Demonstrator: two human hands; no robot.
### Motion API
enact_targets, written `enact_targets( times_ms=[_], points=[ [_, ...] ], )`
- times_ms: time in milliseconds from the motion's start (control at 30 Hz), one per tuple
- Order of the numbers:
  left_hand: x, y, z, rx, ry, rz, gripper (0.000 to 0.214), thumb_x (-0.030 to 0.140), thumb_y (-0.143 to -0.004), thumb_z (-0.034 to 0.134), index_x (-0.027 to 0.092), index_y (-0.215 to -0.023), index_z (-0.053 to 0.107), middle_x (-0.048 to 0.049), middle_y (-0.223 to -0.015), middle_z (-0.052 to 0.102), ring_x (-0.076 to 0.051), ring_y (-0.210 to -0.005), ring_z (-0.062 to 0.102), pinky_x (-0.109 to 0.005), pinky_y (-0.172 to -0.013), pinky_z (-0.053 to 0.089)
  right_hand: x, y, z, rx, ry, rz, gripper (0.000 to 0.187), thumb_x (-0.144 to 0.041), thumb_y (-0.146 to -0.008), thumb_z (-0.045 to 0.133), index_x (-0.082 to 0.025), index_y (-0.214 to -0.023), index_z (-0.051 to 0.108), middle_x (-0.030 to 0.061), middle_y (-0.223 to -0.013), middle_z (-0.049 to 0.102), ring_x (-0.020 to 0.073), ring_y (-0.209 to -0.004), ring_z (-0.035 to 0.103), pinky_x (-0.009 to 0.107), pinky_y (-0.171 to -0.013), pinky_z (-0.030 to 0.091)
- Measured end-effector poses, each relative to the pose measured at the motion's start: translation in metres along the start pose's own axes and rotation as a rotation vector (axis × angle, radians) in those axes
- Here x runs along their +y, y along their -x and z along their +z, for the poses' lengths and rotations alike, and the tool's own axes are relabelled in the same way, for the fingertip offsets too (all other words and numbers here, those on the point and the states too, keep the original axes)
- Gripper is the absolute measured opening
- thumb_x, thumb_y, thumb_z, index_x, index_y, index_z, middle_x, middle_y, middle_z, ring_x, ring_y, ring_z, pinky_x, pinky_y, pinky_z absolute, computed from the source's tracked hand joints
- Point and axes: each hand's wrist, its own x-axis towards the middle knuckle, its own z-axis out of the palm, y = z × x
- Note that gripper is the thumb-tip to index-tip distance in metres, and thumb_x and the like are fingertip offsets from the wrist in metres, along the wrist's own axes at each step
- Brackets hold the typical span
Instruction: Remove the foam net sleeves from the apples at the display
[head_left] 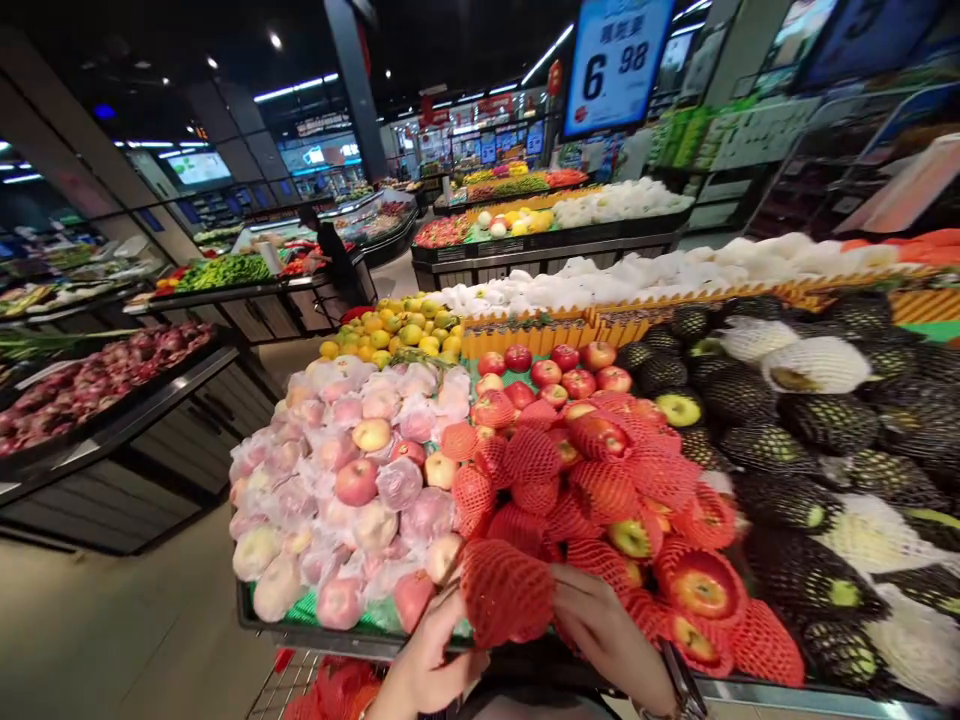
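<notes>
In a dark-ceilinged produce hall, the surface (322,641) bears plastic-wrapped fruit (400,483), red-netted apples (532,455) and black-netted fruit (739,395), too many to count, with roughly ten bare apples (546,373) behind. One price sign (619,65) shows "6.98". Above the front edge, the left hand (435,650) and right hand (611,632), fingers curled, grip one red net sleeve (506,592) between them, its contents unclear.

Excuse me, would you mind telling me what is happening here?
A person's left hand and right hand hold a red foam net at the near edge of a fruit stand. Whether fruit is inside is hard to tell. Similarly netted apples lie just beyond, with pale-wrapped fruit to the left.
</notes>
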Motion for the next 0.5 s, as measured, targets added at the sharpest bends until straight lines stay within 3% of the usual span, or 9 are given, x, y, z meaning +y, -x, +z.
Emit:
enact_targets(
  times_ms=[100,167,233,300,367,433,500],
  points=[
    [0.02,-0.044,0.015,-0.223,-0.113,-0.013,0.04,0.023,-0.085,0.057,0.021,-0.125,0.064,-0.0127,-0.117,0.071,-0.029,-0.115,0.063,-0.044,-0.104,0.049,0.018,0.023,-0.016,-0.038,0.07,0.119,0.04,-0.017,-0.097,0.037,-0.02,-0.073,0.07,0.0075,-0.069,0.071,0.0193,-0.066,0.072,0.024,-0.061,0.06],
    [0.033,-0.069,0.025,-0.312,-0.187,-0.01,0.039,0.017,-0.086,0.056,0.026,-0.123,0.065,-0.0101,-0.118,0.072,-0.027,-0.112,0.066,-0.038,-0.1,0.052,0.034,0.042,-0.023,0.036,0.081,0.215,0.026,-0.022,-0.091,0.05,-0.018,-0.086,0.076,0.0117,-0.083,0.076,0.0237,-0.078,0.075,0.028,-0.069,0.063],
    [0.041,-0.089,0.029,-0.363,-0.223,0.035,0.036,0.013,-0.089,0.051,0.029,-0.116,0.067,-0.0071,-0.12,0.072,-0.024,-0.11,0.068,-0.032,-0.094,0.055,0.055,0.061,-0.028,0.165,0.047,0.313,0.026,-0.027,-0.082,0.063,-0.017,-0.1,0.078,0.0154,-0.1,0.076,0.0283,-0.092,0.075,0.031,-0.076,0.063],
    [0.042,-0.113,0.024,-0.324,-0.228,0.124,0.032,0.013,-0.092,0.045,0.029,-0.108,0.068,-0.0052,-0.12,0.071,-0.023,-0.109,0.068,-0.031,-0.092,0.055,0.078,0.078,-0.033,0.313,-0.043,0.432,0.033,-0.032,-0.075,0.07,-0.017,-0.103,0.078,0.0153,-0.103,0.076,0.0297,-0.093,0.075,0.032,-0.076,0.063],
    [0.035,-0.148,0.01,-0.192,-0.318,0.165,0.031,0.016,-0.095,0.038,0.026,-0.1,0.067,-0.006,-0.114,0.073,-0.022,-0.105,0.069,-0.034,-0.091,0.055,0.101,0.09,-0.04,0.471,-0.162,0.564,0.034,-0.036,-0.071,0.074,-0.018,-0.099,0.079,0.0135,-0.101,0.077,0.029,-0.091,0.075,0.032,-0.077,0.063],
    [0.02,-0.198,-0.005,-0.09,-0.527,0.11,0.032,0.018,-0.097,0.033,0.023,-0.1,0.064,-0.0084,-0.111,0.072,-0.022,-0.104,0.067,-0.038,-0.094,0.052,0.119,0.097,-0.051,0.636,-0.25,0.679,0.031,-0.038,-0.066,0.076,-0.02,-0.091,0.078,0.0113,-0.097,0.078,0.0276,-0.086,0.075,0.029,-0.075,0.063],
    [-0.001,-0.258,-0.015,-0.144,-0.64,0.057,0.029,0.017,-0.095,0.04,0.02,-0.114,0.062,-0.0112,-0.12,0.068,-0.024,-0.115,0.06,-0.044,-0.104,0.045,0.131,0.101,-0.063,0.752,-0.277,0.747,0.029,-0.037,-0.058,0.079,-0.021,-0.081,0.077,0.0092,-0.089,0.079,0.0266,-0.078,0.075,0.027,-0.068,0.063]
  ],
)
